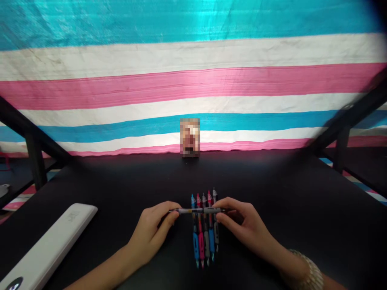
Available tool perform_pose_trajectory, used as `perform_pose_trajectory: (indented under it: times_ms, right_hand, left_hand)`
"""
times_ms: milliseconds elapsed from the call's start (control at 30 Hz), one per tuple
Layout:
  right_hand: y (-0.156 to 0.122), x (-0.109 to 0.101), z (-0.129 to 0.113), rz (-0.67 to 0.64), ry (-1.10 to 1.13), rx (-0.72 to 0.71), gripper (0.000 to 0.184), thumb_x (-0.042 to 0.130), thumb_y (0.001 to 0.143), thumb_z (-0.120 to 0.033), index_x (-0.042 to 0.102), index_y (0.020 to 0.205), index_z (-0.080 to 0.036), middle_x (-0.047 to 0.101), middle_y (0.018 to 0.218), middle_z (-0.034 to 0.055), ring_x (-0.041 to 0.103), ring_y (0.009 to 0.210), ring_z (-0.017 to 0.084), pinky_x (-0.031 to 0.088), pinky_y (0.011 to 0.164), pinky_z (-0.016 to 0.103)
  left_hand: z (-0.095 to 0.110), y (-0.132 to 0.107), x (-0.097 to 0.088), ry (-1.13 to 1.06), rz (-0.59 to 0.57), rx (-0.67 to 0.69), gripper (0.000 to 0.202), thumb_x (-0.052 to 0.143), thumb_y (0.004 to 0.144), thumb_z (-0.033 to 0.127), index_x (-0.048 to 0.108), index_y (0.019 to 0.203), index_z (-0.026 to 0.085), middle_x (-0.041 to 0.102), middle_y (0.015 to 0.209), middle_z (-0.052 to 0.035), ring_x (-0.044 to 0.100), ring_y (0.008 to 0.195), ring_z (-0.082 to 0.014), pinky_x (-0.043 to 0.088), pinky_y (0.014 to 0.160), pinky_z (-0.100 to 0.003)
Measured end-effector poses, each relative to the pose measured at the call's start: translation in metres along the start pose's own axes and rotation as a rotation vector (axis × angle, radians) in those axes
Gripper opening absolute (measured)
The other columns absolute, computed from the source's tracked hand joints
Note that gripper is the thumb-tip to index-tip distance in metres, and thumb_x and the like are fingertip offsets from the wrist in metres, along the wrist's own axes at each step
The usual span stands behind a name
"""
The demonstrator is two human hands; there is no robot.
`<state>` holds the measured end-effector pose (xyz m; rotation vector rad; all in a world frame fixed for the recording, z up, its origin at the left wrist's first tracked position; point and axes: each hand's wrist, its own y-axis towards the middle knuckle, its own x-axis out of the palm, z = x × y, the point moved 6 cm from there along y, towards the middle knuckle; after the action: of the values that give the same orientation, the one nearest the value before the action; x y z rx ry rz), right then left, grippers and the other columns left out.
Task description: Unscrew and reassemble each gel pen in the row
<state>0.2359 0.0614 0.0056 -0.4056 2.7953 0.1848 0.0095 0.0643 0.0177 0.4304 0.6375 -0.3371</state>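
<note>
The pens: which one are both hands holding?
The grey-gripped pen turned sideways, one end in the left hand, the other in the right hand. The other five pens lie side by side, crosswise to it.

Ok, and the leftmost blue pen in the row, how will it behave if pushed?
The blue pen will probably roll, since its barrel looks rounded, though the pink pen close on its right may stop it that way. Its plastic-looking body suggests it's light and stiff.

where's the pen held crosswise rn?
Head view, lower middle: the gray-gripped pen is held at one end by the left hand and at the other by the right hand, crossing over the row of five pens.
</note>
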Motion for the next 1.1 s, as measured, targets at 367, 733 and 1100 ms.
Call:
perform_pose_trajectory:
  times_ms: [367,733,1100]
  right_hand:
    - [0.0,-0.001,0.005,0.026,-0.013,0.03,0.019,0.063,0.094,-0.036,0.066,0.085,-0.02,0.064,0.076,0.0001,0.058,0.069,0.015,0.043,0.061,0.025]
    - [-0.002,-0.002,0.003,-0.002,-0.011,0.042,0.024,0.059,0.097,-0.041,0.065,0.089,-0.019,0.061,0.079,0.0006,0.054,0.069,0.015,0.042,0.06,0.025]
    - [0.0,-0.004,0.002,-0.013,0.044,0.063,0.037,0.051,0.101,-0.044,0.062,0.077,-0.018,0.058,0.071,-0.0006,0.051,0.065,0.013,0.039,0.059,0.025]
  left_hand:
    - [-0.006,-0.004,0.0,-0.428,0.134,-0.233,0.02,0.059,0.094,0.028,0.077,0.102,0.023,0.075,0.075,-0.002,0.058,0.049,-0.0098,0.05,0.053,-0.02]
    - [-0.019,-0.005,0.005,-0.576,0.161,-0.378,0.019,0.065,0.092,0.034,0.079,0.098,0.022,0.076,0.076,-0.0032,0.057,0.05,-0.0097,0.048,0.057,-0.023]
    - [-0.026,-0.007,0.011,-0.638,0.122,-0.438,0.023,0.067,0.092,0.038,0.079,0.101,0.021,0.076,0.078,-0.0034,0.057,0.052,-0.0097,0.047,0.061,-0.025]
